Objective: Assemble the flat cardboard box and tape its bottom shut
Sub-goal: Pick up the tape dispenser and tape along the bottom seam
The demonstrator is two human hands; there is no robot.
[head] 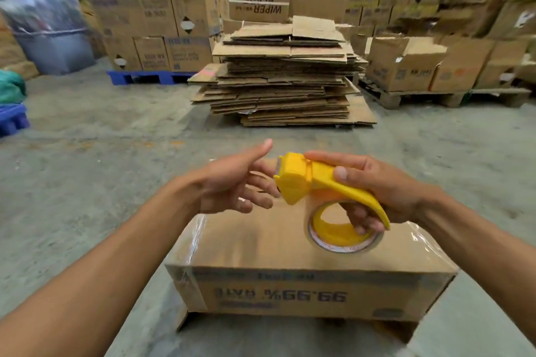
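Head view: right hand [385, 182] grips the yellow tape dispenser [316, 182] above the cardboard box [261, 240]; left hand [232, 182] hovers with fingers spread, grasping nothing.

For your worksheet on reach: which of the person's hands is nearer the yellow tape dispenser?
Right. The right hand grips the tape dispenser; the left hand hovers open just left of its head.

Assembled brown cardboard box [290, 243] sits upside-down on the floor, edges taped.
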